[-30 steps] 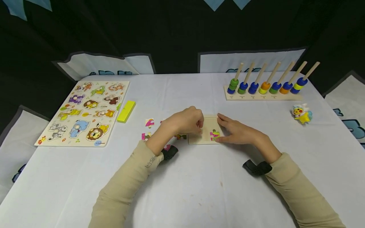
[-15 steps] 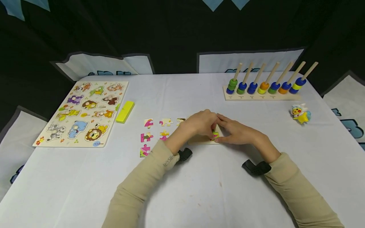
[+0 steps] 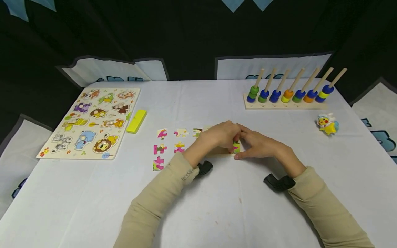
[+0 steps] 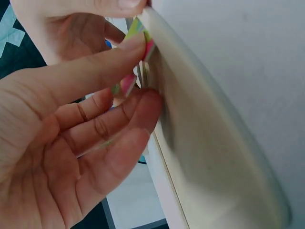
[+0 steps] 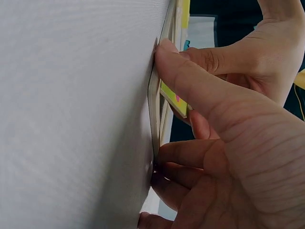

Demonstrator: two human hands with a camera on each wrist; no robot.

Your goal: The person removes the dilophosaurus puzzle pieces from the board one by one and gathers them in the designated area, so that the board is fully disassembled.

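Note:
My left hand [image 3: 221, 135] reaches over the right part of a pale wooden puzzle board [image 3: 218, 154] and pinches a green and pink jigsaw piece [image 4: 127, 85] between thumb and fingers. The right wrist view catches a tilted green piece [image 5: 175, 99] just above the board's rim. My right hand [image 3: 262, 144] grips the board's right end, thumb on the near edge and fingers along the side. Both hands cover much of the board in the head view.
Several loose jigsaw pieces [image 3: 160, 149] lie in rows left of the board. Farther left are a yellow block [image 3: 136, 121] and an animal peg puzzle [image 3: 90, 125]. A bead-peg rack [image 3: 286, 106] and a small yellow toy figure [image 3: 328, 124] stand at the right.
My left hand has moved right across the board to its right end, next to the right hand, uncovering loose pieces on the left. The right hand has stayed nearly in place.

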